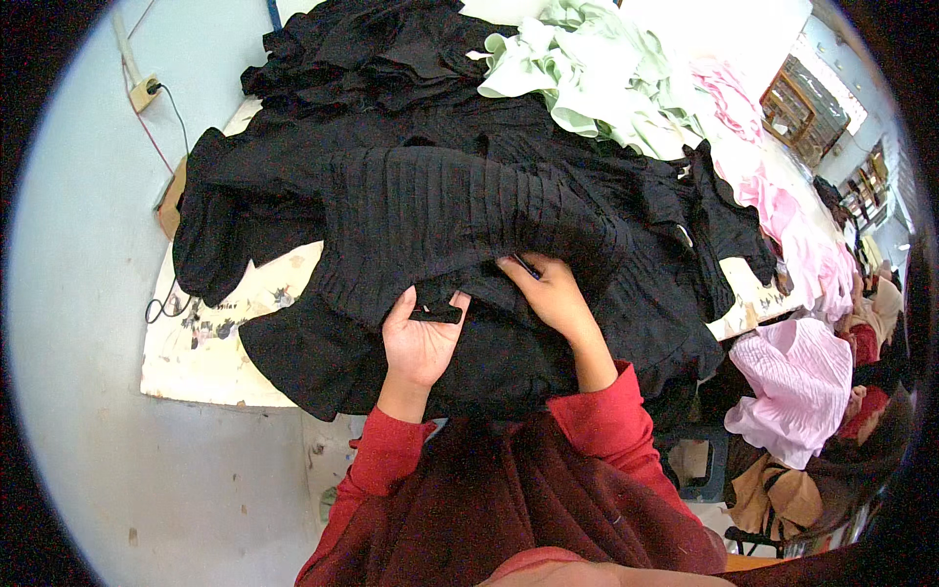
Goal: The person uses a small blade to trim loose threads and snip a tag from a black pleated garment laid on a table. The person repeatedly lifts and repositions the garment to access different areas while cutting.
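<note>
A black garment (421,196) with rows of narrow pleats is spread over the table in front of me. My left hand (423,344) is turned palm up, its thumb and fingers closed around a narrow black band (437,315) at the garment's edge. To the right, my right hand (555,295) bends over the same cloth with its fingers closed. A small, slim, dark tool with a bluish glint (528,267) shows between its thumb and fingers; its exact kind is unclear. The right fingertips are partly hidden against the black fabric.
More black garments (362,54) are heaped behind. Pale green cloth (597,73) and pink cloth (773,201) lie farther back and right. The worn table (210,367) meets a wall with a socket and cable (147,93). Someone at right handles pink pleated cloth (794,386).
</note>
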`<action>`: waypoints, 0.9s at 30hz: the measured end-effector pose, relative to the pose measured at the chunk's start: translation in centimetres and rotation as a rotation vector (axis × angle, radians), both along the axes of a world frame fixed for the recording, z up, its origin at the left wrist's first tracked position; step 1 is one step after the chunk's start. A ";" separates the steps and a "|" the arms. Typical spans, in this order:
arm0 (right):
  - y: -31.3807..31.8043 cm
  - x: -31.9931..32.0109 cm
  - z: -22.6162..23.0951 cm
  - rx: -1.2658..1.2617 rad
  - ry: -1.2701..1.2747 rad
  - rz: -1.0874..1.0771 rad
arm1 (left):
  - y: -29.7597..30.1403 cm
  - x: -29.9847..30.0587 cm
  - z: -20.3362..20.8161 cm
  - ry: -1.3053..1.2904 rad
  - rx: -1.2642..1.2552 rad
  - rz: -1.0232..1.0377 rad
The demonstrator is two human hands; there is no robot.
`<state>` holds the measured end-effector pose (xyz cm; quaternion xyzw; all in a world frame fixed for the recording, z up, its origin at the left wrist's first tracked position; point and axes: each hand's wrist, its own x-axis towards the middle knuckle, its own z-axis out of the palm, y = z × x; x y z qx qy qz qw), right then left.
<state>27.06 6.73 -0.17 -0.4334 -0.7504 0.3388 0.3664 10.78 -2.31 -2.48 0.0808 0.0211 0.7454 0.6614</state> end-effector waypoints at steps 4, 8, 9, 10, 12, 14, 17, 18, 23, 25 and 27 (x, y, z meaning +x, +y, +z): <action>-1.8 0.9 1.2 -0.023 -0.093 0.081 | 0.0 -0.6 -1.8 -0.005 0.137 -0.015; -5.7 1.6 5.9 0.158 -0.086 0.180 | -0.2 -0.3 -1.2 0.085 0.119 0.018; -5.9 1.7 6.3 0.238 -0.043 0.225 | -0.4 0.0 0.0 0.125 0.081 0.027; -6.1 1.4 7.5 0.213 0.021 0.298 | -0.5 0.2 0.6 0.165 0.042 0.036; -5.0 0.3 7.5 0.329 0.067 0.231 | -0.6 0.2 0.7 0.251 0.047 0.024; -2.8 -1.1 7.1 0.355 0.151 0.153 | -0.6 -0.2 0.5 0.230 0.128 -0.027; 1.4 -3.0 5.5 0.158 0.166 0.040 | -0.7 -0.6 0.1 0.103 0.209 -0.085; 2.6 -3.2 4.1 0.095 0.096 0.059 | -0.8 -0.5 0.2 0.112 0.123 -0.054; 2.2 -3.3 1.9 -0.023 0.004 0.140 | -0.8 0.0 0.8 0.039 -0.018 -0.006; 1.0 -2.3 3.0 0.047 -0.020 0.115 | -0.7 -0.2 0.4 0.027 0.053 -0.019; -0.7 -1.4 4.3 0.180 0.005 0.119 | -0.6 -0.8 -0.8 -0.019 0.134 -0.062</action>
